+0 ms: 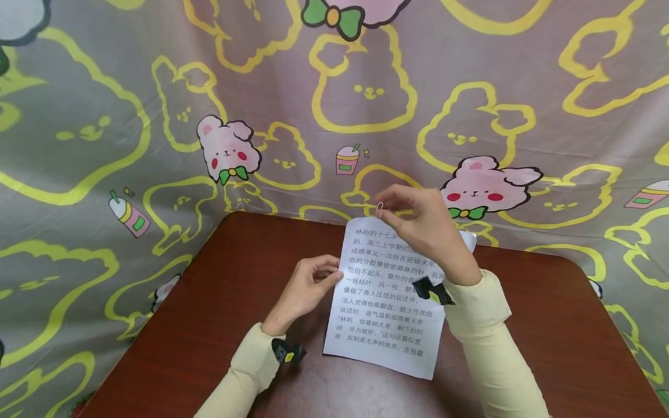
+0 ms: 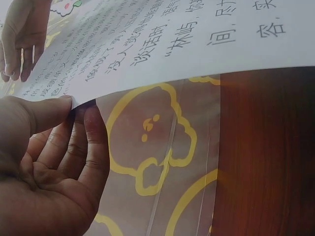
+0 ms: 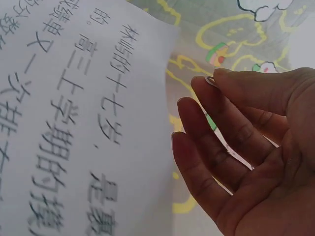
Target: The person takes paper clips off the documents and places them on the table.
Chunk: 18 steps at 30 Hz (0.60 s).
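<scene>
Printed paper [image 1: 384,313] with lines of Chinese text is raised off the table in the head view, its far edge curving back. My left hand [image 1: 308,287] pinches its left edge between thumb and fingers, as the left wrist view shows on the sheet [image 2: 147,54]. Above the paper's far edge, my right hand [image 1: 418,217] pinches a small paper clip [image 1: 380,205] between thumb and index finger. The right wrist view shows the rounded end of that clip [image 3: 212,81] sticking out past the fingertips, apart from the paper. The other right fingers are loosely bent.
A dark red-brown wooden table [image 1: 209,313] lies under the hands. Patterned cloth [image 1: 282,87] with yellow outlines and pink rabbits hangs behind and at both sides of it. Small black devices are strapped to both wrists over pale yellow sleeves [image 1: 251,360].
</scene>
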Available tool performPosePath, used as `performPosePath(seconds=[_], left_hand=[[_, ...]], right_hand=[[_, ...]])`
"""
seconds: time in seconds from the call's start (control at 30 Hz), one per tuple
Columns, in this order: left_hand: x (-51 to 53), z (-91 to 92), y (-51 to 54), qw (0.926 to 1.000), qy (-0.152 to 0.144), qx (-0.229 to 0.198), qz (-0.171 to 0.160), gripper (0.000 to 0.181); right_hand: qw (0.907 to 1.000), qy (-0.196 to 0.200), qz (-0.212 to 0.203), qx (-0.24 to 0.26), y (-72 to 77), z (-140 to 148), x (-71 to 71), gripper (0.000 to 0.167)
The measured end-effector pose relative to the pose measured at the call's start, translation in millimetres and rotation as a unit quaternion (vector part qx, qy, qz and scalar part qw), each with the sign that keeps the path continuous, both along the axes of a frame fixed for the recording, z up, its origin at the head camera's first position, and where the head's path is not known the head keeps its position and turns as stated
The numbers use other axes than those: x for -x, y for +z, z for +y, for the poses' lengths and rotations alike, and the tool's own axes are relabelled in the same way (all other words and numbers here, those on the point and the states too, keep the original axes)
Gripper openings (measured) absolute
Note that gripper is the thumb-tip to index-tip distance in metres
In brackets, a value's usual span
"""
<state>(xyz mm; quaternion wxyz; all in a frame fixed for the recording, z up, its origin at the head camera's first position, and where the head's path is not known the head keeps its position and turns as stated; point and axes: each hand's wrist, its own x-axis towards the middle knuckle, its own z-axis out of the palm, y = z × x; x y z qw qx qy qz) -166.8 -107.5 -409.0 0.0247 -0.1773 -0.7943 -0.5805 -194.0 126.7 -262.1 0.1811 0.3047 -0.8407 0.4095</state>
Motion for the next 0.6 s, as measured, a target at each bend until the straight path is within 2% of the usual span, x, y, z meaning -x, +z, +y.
performPosePath(seconds=[0.23,0.47,0.6], left_hand=[[0.6,0.1,0.3,1.0000,0.004,0.001,-0.004,0.016],[0.3,-0.7,-0.1,0.9999,0.010,0.002,-0.009,0.016],[0.5,-1.7,0.1,0.9999,0.012,0.002,-0.006,0.017]], right_hand=[[0.9989,-0.033,0.032,0.009,-3.1,19.4,-11.3,0.013],[0.9933,-0.088,0.073,0.017,-20.1,53.7,-31.7,0.018],[0.9907,-0.108,0.076,0.032,-24.5,68.4,-38.4,0.021]])
